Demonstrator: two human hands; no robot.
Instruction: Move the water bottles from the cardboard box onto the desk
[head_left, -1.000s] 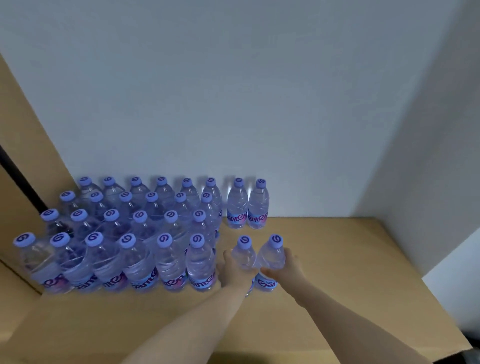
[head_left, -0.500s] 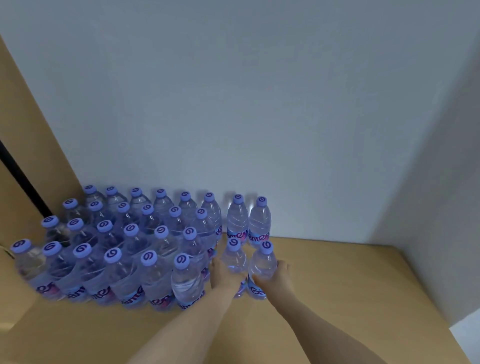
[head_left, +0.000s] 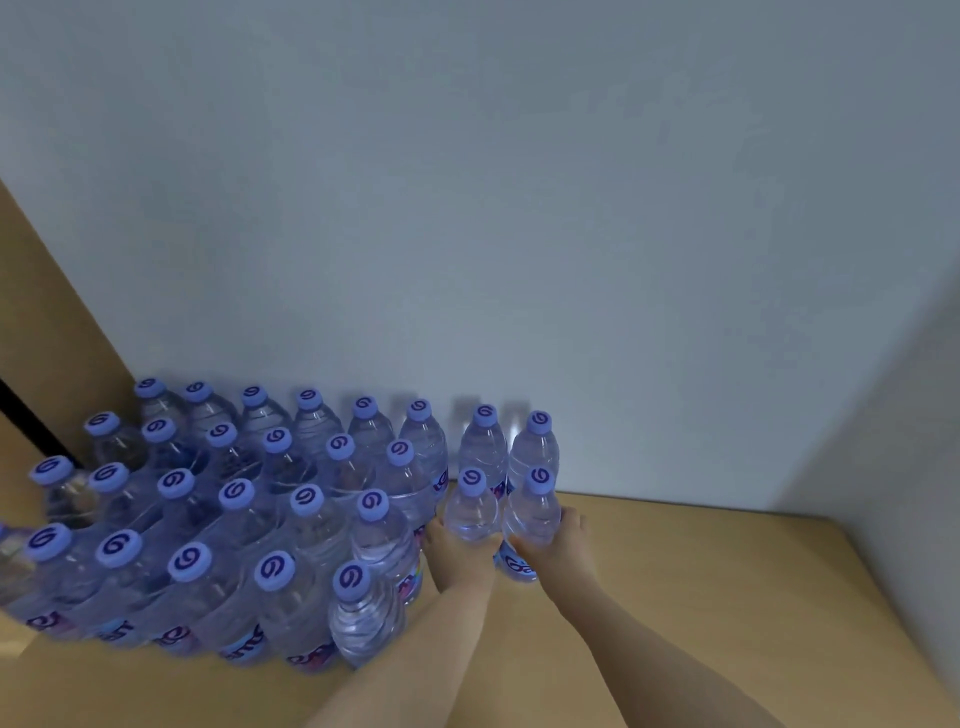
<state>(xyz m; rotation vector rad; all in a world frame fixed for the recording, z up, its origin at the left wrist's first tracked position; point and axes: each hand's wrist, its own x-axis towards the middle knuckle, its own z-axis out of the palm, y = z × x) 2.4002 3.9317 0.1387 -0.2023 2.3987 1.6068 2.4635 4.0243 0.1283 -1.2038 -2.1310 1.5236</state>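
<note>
Both hands have pushed farther toward the back edge of the desk (head_left: 727, 597) since a moment ago, carrying their two bottles up close behind the pair against the wall. Now the left hand (head_left: 460, 553) wraps its fingers around the left bottle (head_left: 470, 512), and the right hand (head_left: 558, 545) grips the right bottle (head_left: 530, 512) the same way; both bottles stand upright, side by side and nearly touching. Whether their bases rest on the wood yet I cannot tell, as the hands hide them. Just behind them stands the back pair of bottles (head_left: 509, 447) at the desk's rear edge, against the pale wall (head_left: 519, 208). To the left, a packed block of bottles (head_left: 234, 519) with purple caps fills the desk's back left corner and runs forward toward the front edge. A tan panel (head_left: 47, 291) rises at the left side.
</note>
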